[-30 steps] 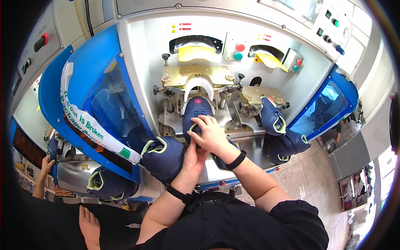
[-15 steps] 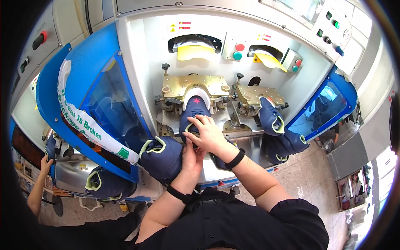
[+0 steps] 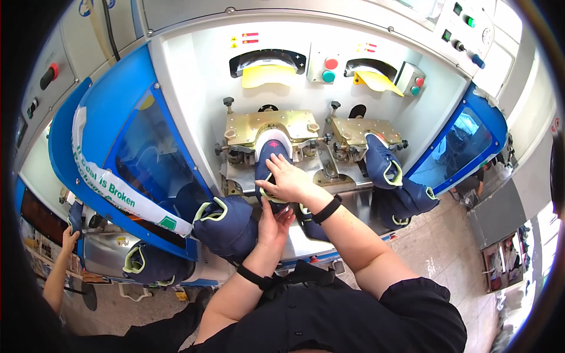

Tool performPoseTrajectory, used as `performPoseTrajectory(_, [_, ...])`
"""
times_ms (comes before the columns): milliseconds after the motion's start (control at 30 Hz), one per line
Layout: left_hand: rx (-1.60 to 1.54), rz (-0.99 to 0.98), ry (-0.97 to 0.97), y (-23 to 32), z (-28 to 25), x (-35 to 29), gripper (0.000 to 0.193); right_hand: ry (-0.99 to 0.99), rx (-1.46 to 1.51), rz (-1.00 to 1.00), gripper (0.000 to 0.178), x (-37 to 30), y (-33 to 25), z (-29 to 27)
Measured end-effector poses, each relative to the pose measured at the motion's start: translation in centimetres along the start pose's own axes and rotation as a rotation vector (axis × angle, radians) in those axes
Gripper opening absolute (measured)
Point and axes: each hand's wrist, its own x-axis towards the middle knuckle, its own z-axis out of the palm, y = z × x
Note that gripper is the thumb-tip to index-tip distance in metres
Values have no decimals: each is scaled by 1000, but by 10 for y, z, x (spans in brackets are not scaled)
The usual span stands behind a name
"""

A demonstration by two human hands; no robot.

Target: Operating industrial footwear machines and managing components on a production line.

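A navy shoe upper (image 3: 264, 167) with a pale green collar edge and a red mark on its toe sits toe-first in the white, curved mould (image 3: 282, 139) of the left machine station. My right hand (image 3: 289, 180) lies over its top, fingers stretched forward along the instep and thumb across the collar. Below, at the heel end, my left hand (image 3: 274, 226) supports the upper, thumb up against the heel and fingers partly curled beneath. My right hand hides much of the collar opening. A brass-coloured plate (image 3: 247, 125) stands just behind the toe.
Another navy upper (image 3: 381, 163) sits in the right station (image 3: 362, 130). Padded navy uppers lie left (image 3: 226, 226) and right (image 3: 415, 203) of my hands. A blue-framed shield (image 3: 154, 141) curves at left. Green and red buttons (image 3: 329, 69) are on the back wall. Another person's hand (image 3: 70, 240) works at far left.
My right hand has slid forward from the collar onto the instep, and its fingers have straightened. My left hand stays at the heel. The whole view has shifted slightly.
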Motion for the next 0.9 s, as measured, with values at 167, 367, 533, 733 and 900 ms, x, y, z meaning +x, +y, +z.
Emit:
performPoseTrajectory(167, [123,23,-30,-7,-16,2,65,58,-67,-54,83,-5,4,9])
performPoseTrajectory(367, [180,42,-86,-14,-22,6,70,126,-51,-98,80,-10,15,20])
performPoseTrajectory(533, [125,80,-121,-15,-23,5,65,398,264,-223,60,-59,33,40])
performPoseTrajectory(733, [286,-28,90,-37,-55,11,44,262,143,82,62,-160,100,77])
performPoseTrajectory(900, [964,132,62,-66,-25,33,38,131,230,8,63,-178,150,81])
